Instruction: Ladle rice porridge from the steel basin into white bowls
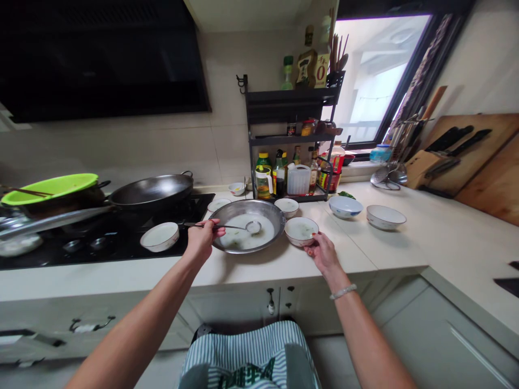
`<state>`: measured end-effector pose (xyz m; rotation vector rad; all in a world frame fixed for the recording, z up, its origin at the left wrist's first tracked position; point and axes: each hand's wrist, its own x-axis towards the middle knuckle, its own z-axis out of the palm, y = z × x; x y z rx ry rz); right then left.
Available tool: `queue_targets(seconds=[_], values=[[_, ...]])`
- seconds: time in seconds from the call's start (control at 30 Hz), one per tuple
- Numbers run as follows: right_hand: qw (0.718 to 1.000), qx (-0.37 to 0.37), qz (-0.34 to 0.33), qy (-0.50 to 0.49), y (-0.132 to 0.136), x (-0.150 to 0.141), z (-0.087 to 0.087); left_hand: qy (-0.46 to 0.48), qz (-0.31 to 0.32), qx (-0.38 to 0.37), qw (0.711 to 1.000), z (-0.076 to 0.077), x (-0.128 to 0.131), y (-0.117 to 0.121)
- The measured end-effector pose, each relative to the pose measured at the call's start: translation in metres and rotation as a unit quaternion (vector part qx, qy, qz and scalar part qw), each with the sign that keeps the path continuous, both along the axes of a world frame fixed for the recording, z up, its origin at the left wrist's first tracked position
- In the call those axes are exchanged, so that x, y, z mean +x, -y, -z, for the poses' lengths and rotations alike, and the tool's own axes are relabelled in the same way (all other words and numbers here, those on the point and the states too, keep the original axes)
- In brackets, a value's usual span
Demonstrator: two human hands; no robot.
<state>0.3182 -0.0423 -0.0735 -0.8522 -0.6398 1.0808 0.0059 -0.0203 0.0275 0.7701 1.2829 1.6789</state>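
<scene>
My left hand is closed round the handle of a ladle. Its bowl is over the white soup in a wide metal basin, and I cannot tell whether it dips in. On the right, my right hand grips the rim and side of a small bowl with white soup in it, tilted slightly beside the basin. Just behind that stands another filled bowl. A filled bowl sits left of the basin, and one more is partly hidden behind it.
Two bowls, a blue-white one and a pale one, stand farther right. A wok and a green colander are on the stove at left. A black rack holds bottles at the back. Knives stand far right.
</scene>
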Motion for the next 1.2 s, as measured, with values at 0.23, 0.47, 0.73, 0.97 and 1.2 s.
queue_targets(seconds=[0.23, 0.47, 0.73, 0.97, 1.2], values=[[1.000, -0.006, -0.002, 0.002, 0.000, 0.000, 0.000, -0.008, 0.004, 0.006, 1.000, 0.000, -0.001, -0.001], [1.000, -0.002, -0.001, 0.000, 0.001, -0.001, -0.001, -0.006, -0.001, 0.006, 1.000, -0.007, 0.002, 0.000], [1.000, -0.002, -0.001, 0.002, 0.000, 0.000, -0.001, -0.015, 0.027, 0.027, 0.999, -0.023, 0.016, -0.002], [1.000, -0.001, -0.002, 0.003, 0.001, -0.001, -0.001, -0.007, 0.072, 0.042, 0.997, -0.035, 0.055, -0.001], [1.000, -0.001, 0.000, -0.004, 0.000, 0.000, -0.002, -0.038, 0.137, 0.088, 0.986, -0.029, 0.102, 0.007]])
